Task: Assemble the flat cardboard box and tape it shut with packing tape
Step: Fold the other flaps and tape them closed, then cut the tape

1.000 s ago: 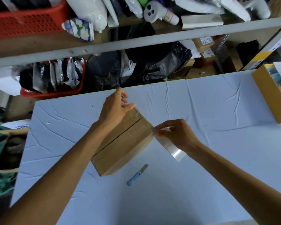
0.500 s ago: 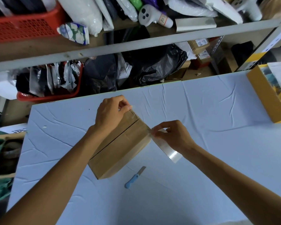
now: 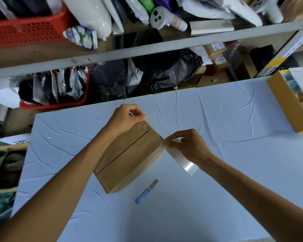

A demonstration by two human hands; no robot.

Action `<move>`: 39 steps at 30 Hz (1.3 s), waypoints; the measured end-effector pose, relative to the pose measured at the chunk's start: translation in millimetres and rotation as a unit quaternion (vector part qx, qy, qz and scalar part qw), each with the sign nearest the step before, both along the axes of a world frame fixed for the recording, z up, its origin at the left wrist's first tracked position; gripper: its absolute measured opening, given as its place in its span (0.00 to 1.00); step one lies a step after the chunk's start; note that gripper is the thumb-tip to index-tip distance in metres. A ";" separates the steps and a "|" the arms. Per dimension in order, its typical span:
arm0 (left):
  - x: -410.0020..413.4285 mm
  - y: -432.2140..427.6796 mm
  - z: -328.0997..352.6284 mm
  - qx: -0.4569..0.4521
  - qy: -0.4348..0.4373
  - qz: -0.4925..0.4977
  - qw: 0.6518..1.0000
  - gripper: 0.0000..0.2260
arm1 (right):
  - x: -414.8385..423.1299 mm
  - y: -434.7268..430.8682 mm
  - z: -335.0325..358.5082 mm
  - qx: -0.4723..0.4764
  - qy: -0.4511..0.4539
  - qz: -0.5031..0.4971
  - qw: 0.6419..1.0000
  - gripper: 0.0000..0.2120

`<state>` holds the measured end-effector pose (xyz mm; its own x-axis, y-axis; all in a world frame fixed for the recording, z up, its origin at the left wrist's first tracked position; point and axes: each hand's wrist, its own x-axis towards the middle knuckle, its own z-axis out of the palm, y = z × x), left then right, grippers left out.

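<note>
While the cardboard box [image 3: 129, 159] is lying near the middle of the tabletop [image 3: 226, 119] with its flaps folded shut, its long axis and centre seam are running diagonally from near-left to far-right. Both hands are working at the far-right end. The left hand [image 3: 128, 117] is curling its fingers at the far corner, apparently pinching one end of the packing tape strip [image 3: 184, 162]. The right hand [image 3: 189, 145] is pinching the same strip at the neighbouring corner, with the loose tail trailing toward the near right. The strip is therefore crossing the seam rather than following it. A blue-handled knife [image 3: 146, 192] is lying just off the box's near side, nearer the right hand.
</note>
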<state>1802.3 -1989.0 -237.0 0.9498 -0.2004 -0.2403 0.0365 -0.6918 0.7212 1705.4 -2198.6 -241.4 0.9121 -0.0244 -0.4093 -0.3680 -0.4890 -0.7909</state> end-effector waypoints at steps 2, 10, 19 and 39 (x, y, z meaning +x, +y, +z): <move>1.8 0.4 -2.8 -0.025 0.043 0.012 0.999 0.07 | -0.2 0.3 -0.2 -0.006 0.003 0.003 1.000 0.02; 10.0 -13.6 -8.5 0.001 0.057 0.004 0.998 0.04 | -0.5 0.9 0.5 -0.029 0.014 0.003 0.999 0.05; -5.3 -17.1 -5.4 -0.033 -0.089 -0.034 0.995 0.05 | -3.9 1.1 4.4 -0.026 0.007 -0.018 0.999 0.06; -46.2 -12.4 2.3 0.251 -0.179 -0.261 0.915 0.35 | -1.0 0.1 12.0 -0.034 0.046 0.004 0.998 0.10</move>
